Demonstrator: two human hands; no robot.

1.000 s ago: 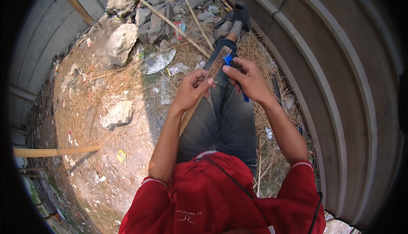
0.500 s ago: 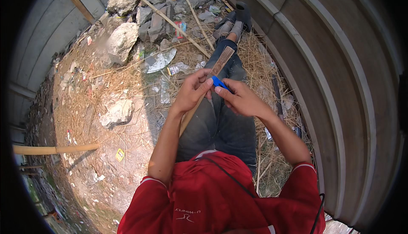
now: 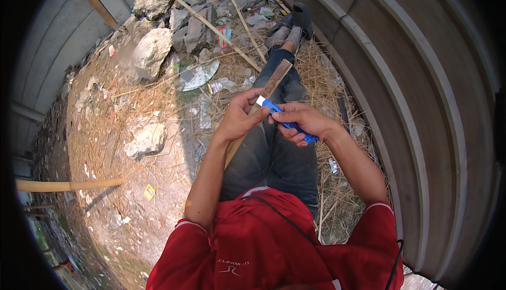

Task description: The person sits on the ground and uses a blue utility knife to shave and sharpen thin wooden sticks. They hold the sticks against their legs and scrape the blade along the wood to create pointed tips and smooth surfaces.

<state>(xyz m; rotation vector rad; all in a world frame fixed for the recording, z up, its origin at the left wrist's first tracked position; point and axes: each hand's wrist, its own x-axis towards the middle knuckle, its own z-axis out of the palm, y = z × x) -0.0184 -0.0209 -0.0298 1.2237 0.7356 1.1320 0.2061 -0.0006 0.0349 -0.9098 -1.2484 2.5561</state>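
Observation:
A bamboo strip (image 3: pixel 276 77) slants over my outstretched legs, its brown, rough far end beyond my fingers and its paler near end running down toward my lap. My left hand (image 3: pixel 239 117) is closed around its middle. In my right hand (image 3: pixel 305 118) is a blue utility knife (image 3: pixel 271 106), gripped along the handle. A short, bright blade shows at its front, lying against or just over the strip beside my left thumb. Whether the edge bites into the bamboo cannot be made out.
Close on the right rises a corrugated metal wall (image 3: pixel 416 105). Broken rocks (image 3: pixel 153 50) and loose bamboo sticks (image 3: pixel 219 32) lie beyond my feet. Dry straw and litter cover the ground, and a bamboo pole (image 3: pixel 68 185) juts in from the left.
My right hand has turned and shifted slightly right, so more of the blue handle and the bright blade now show. The strip has moved a little; my left hand still holds it.

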